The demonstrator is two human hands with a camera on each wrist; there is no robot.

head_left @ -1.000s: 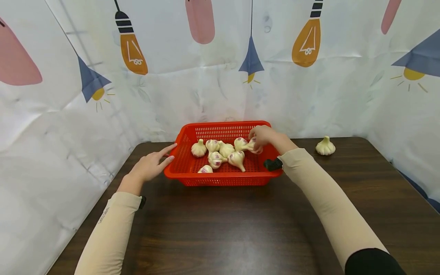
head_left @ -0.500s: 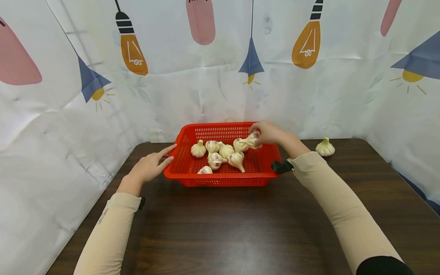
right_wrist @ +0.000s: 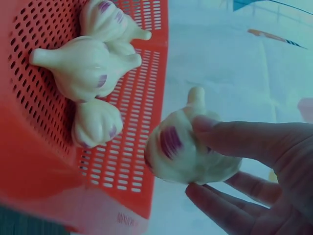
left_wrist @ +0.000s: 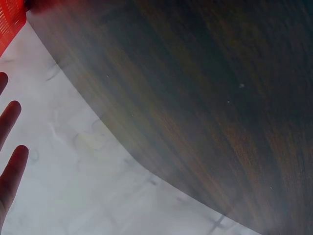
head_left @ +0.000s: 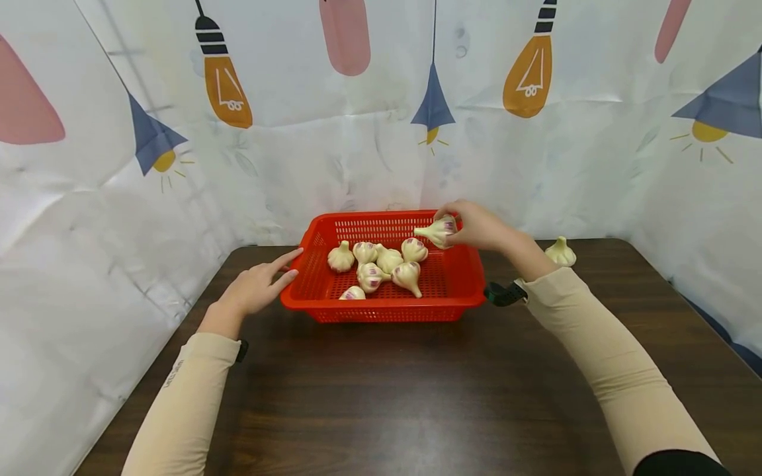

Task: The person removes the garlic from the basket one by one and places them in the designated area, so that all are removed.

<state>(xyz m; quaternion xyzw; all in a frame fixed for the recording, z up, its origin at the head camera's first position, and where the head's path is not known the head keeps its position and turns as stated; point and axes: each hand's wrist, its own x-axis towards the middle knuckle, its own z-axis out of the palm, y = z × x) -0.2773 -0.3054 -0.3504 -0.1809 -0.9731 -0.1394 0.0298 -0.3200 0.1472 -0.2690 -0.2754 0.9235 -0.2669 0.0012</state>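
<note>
Seemingly, the spread left hand (head_left: 253,287) steadies a red plastic basket (head_left: 389,313) by the surface's far edge (head_left: 595,242); the right hand (head_left: 476,228) pinches white garlic (head_left: 439,232).

Fingers (left_wrist: 13,169) near red basket (left_wrist: 10,22); wooden tabletop (left_wrist: 181,93)

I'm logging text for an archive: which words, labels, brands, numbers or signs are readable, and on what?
None is legible.
Beige left sleeve, head view: dark lettering, too small to read.
Red plastic basket, right wrist view: small marking near its edge, too blurred to read.
</note>
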